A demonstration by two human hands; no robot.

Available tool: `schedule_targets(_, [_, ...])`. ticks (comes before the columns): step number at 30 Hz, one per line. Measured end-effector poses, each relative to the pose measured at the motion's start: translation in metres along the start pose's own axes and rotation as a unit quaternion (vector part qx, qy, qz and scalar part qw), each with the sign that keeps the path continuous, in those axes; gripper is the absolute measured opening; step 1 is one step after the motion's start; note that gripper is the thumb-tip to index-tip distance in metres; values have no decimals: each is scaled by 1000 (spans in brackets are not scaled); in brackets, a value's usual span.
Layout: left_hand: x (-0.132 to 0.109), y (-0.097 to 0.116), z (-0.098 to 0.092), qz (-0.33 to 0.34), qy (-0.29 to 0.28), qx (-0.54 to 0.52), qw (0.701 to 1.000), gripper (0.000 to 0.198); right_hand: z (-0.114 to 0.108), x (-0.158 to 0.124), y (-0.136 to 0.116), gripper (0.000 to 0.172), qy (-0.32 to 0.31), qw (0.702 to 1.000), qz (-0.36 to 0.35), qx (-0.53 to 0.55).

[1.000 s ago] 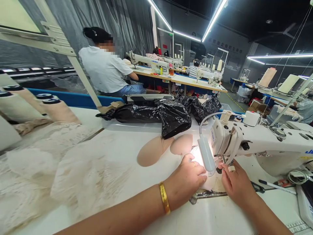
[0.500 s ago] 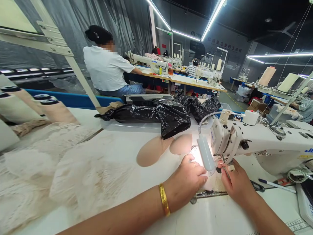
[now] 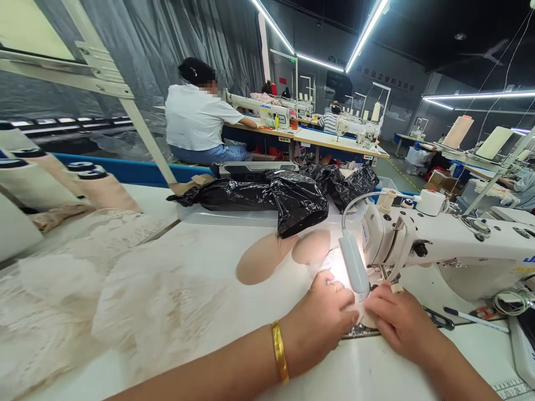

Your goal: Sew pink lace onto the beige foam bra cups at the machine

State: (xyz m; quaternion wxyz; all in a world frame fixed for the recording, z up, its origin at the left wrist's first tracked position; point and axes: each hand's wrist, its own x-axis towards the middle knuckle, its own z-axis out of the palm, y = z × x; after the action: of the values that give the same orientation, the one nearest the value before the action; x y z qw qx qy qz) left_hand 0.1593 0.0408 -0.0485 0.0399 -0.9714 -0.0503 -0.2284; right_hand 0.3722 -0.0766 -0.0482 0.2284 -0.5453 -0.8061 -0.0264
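Note:
My left hand (image 3: 324,320), with a gold bangle on its wrist, lies on a pale lace piece (image 3: 339,268) under the needle of the white sewing machine (image 3: 443,245); its fingers are bent down onto the cloth. My right hand (image 3: 399,320) rests beside it, fingers pressed on the same cloth at the presser foot. The machine's small lamp (image 3: 353,264) shines between the two hands and hides the needle. Two beige foam cups (image 3: 267,256) lie just beyond the lace.
Heaps of cream lace (image 3: 104,289) cover the table's left side, with thread cones (image 3: 96,186) behind. A black plastic bag (image 3: 284,195) lies in a tray at the back. Scissors (image 3: 438,318) and a pen (image 3: 474,319) lie to the right. A person in white (image 3: 200,120) sits at another machine.
Both hands have drawn closer together on the cloth, the right one sliding left under the lamp. The person in white has shifted to the right in view.

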Motion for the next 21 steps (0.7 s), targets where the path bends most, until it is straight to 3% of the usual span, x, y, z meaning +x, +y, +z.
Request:
schedule_targets(6, [-4,5,2,4,7,-8,1000,14,0,1,-4,28,-51,999,2,4])
schedule_targets(12, [4,-10,4,-3,-42,-29,999,16,9,3,-1,33,-46,998,35,-15])
schedule_targets(16, [10,-20,-1,-4,-27,-31,999,18,13,4,0,40,-43,996,67,-28])
schedule_targets(21, [17,-35,-4,8,-15,-39,999,17,17,6,1,36,-48,994,89,-30])
